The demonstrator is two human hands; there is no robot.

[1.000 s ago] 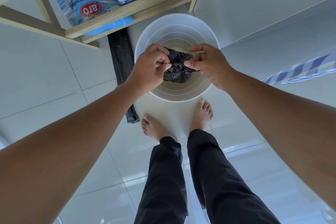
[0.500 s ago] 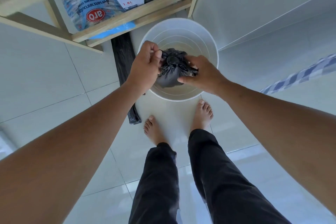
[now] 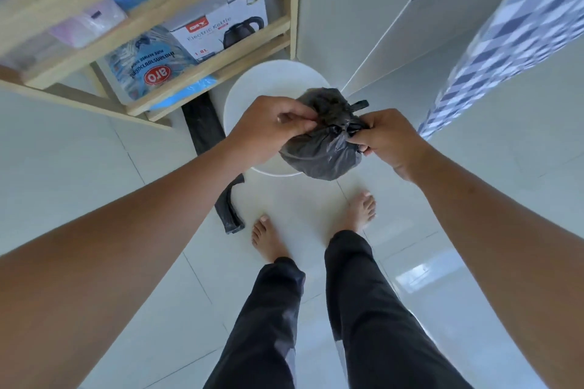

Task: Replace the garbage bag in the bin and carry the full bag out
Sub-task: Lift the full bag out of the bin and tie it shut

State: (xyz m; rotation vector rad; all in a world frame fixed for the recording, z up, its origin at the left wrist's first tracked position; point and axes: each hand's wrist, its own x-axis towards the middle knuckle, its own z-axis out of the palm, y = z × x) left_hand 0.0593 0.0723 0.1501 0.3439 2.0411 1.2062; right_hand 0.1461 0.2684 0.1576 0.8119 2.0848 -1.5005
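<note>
A small full black garbage bag (image 3: 322,151) hangs above the front edge of a round white bin (image 3: 252,95) that stands on the tiled floor. My left hand (image 3: 271,126) pinches the gathered top of the bag from the left. My right hand (image 3: 388,139) grips the bag's tied handles from the right. A flat, folded black bag (image 3: 205,129) lies on the floor to the left of the bin, one end curling up near my left foot.
A wooden shelf unit (image 3: 202,69) stands behind the bin, holding an electric kettle box (image 3: 221,31) and a blue packet (image 3: 148,69). A white cabinet wall (image 3: 379,25) rises on the right, beside a blue checked cloth (image 3: 512,38). My bare feet stand just before the bin.
The black bag has come up out of the bin and toward me; both hands rose with it and now pull its top apart sideways. The camera tilted up.
</note>
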